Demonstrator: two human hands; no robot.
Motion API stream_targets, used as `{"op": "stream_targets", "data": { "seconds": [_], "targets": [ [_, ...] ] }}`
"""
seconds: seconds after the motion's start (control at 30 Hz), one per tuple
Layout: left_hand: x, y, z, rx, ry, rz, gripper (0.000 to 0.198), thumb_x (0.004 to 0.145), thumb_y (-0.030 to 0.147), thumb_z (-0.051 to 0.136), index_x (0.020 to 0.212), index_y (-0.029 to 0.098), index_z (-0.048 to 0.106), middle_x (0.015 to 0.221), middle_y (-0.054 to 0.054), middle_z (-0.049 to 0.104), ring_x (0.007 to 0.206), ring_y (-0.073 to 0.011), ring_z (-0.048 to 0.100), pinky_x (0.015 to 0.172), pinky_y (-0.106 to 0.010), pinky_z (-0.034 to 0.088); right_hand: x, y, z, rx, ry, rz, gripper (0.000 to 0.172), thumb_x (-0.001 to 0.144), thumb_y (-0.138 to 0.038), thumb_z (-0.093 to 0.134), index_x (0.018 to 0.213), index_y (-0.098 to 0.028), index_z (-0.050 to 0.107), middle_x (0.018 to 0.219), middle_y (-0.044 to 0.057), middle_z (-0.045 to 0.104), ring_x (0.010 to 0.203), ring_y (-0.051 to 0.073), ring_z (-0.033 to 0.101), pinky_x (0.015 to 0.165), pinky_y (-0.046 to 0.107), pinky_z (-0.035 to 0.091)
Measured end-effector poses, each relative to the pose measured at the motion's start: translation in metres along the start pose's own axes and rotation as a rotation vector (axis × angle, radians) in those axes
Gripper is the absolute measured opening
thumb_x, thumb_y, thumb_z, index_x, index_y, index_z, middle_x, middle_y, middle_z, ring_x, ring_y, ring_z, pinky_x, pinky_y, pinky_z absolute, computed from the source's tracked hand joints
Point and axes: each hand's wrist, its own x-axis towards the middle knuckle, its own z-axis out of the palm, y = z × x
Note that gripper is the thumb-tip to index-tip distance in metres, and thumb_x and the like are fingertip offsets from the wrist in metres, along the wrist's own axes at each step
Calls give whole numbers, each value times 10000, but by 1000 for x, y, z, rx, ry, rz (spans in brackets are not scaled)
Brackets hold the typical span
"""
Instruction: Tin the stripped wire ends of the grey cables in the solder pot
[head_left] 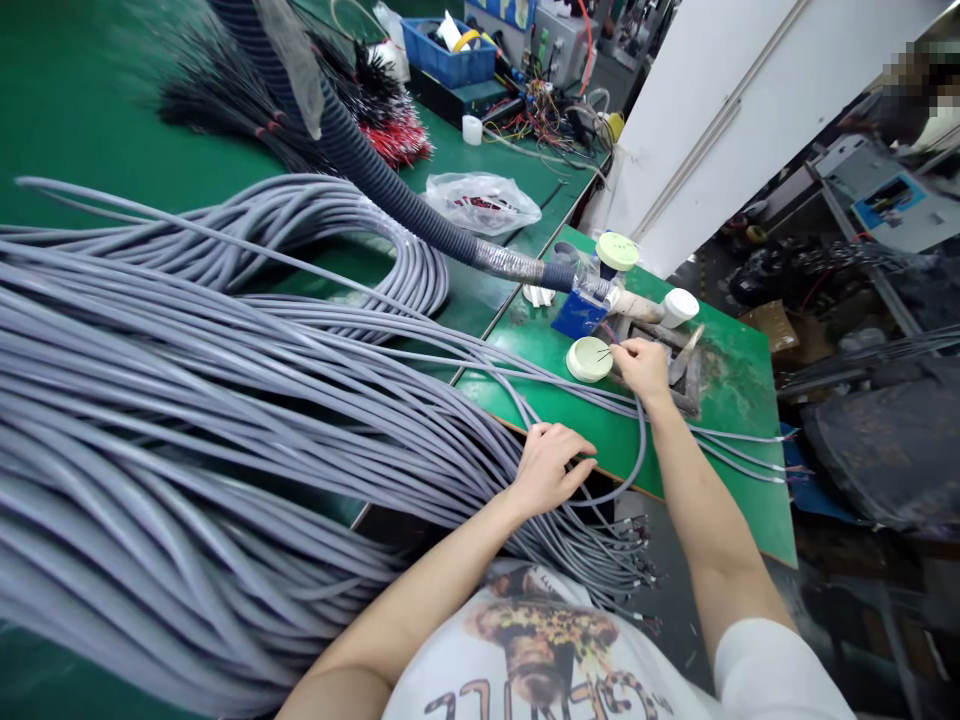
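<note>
One grey round cable (643,440): pinched by fingers of right hand (641,370), near pale-green round tub (585,362)
Left hand (551,465): fingers loosely spread

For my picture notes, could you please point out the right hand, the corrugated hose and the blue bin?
Right hand (643,369): head view, back of the hand.
Corrugated hose (380,178): head view, its ribbed middle.
Blue bin (444,68): head view, front wall.

White short-sleeved T-shirt (465,665) with brown-and-yellow print (532,640) above big lettering (547,700).
</note>
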Motion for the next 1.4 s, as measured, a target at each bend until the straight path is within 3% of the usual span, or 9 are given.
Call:
{"op": "stream_targets", "data": {
  "seconds": [0.27, 0.4, 0.57, 1.07, 1.27, 1.4],
  "targets": [
    [0, -1, 2, -17, 9, -3, 125, 880, 314, 551, 943, 249, 637, 941, -4, 704, 916, -164, 585, 888, -385, 298, 4, 68, -43, -167, 208, 178, 343, 766, -397, 522, 626, -135, 693, 530, 17, 554, 561, 152, 507, 536, 252, 318],
    [-1, -3, 4, -14, 15, 5, 135, 883, 326, 546, 945, 250, 639, 947, -9, 705, 917, -165, 588, 890, -387, 296, 6, 97, -41, -248, 215, 269, 332, 742, -377, 530, 595, -133, 702, 516, 27, 575, 554, 156, 509, 524, 255, 294],
    [-1, -3, 4, -9, 16, 6, 137, 887, 319, 540, 943, 246, 640, 957, -12, 706, 923, -166, 591, 890, -387, 297, 8, 113, -30, -298, 172, 349, 296, 724, -360, 537, 658, -154, 740, 602, 62, 668, 609, 181, 564, 543, 251, 323],
    [1, 0, 4, -1, 6, 1, 141, 886, 322, 531, 934, 249, 641, 935, -19, 711, 917, -180, 598, 887, -397, 308, 6, 110, -23, -218, 142, 445, 242, 682, -349, 571, 623, -180, 735, 657, 84, 696, 698, 207, 614, 598, 251, 367],
    [0, -1, 5, 2, 11, 0, 133, 882, 313, 539, 925, 248, 647, 932, -13, 711, 914, -175, 600, 886, -394, 310, 2, 95, -43, 6, 196, 439, 236, 640, -351, 620, 546, -145, 687, 511, 31, 574, 633, 190, 562, 579, 258, 343],
    [1, 2, 3, -46, 40, -28, 125, 866, 313, 563, 906, 249, 662, 918, -9, 710, 908, -181, 602, 906, -409, 324, -21, 64, -61, 270, 201, 428, 292, 686, -411, 601, 630, -139, 692, 496, -8, 497, 528, 137, 475, 519, 250, 340]
  ]
}}
